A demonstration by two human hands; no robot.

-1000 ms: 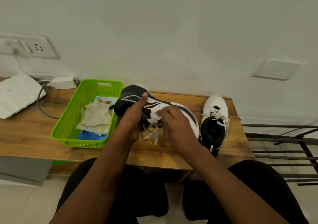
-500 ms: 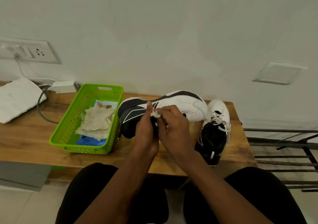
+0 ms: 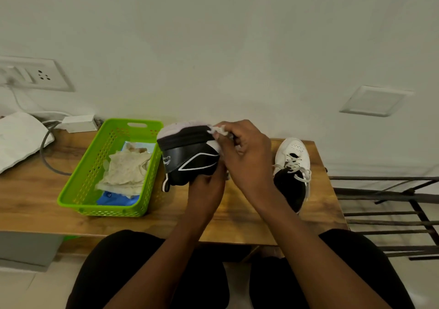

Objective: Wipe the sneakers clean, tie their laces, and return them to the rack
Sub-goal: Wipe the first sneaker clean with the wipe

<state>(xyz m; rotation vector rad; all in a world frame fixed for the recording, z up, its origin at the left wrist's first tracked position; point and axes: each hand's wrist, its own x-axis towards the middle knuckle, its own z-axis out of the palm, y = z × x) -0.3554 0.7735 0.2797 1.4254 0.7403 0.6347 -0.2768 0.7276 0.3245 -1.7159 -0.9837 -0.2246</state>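
Observation:
A black and white sneaker (image 3: 190, 156) is held up above the wooden table (image 3: 35, 197), tipped on its side with its heel toward me and its sole edge on top. My left hand (image 3: 209, 187) grips it from below. My right hand (image 3: 242, 152) pinches a small white wipe (image 3: 219, 130) against the sneaker's upper edge. The second sneaker (image 3: 293, 166), white with a black opening and loose white laces, stands on the table's right end, toe pointing away.
A green plastic basket (image 3: 78, 190) left of the sneaker holds crumpled used wipes (image 3: 126, 171) and a blue packet (image 3: 114, 199). A dark metal rack (image 3: 389, 213) stands right of the table. A white pad, cable and adapter lie far left under a wall socket.
The held sneaker has been turned from lying sideways to heel toward me and raised. My right hand moved up and right with the wipe to the sneaker's top edge.

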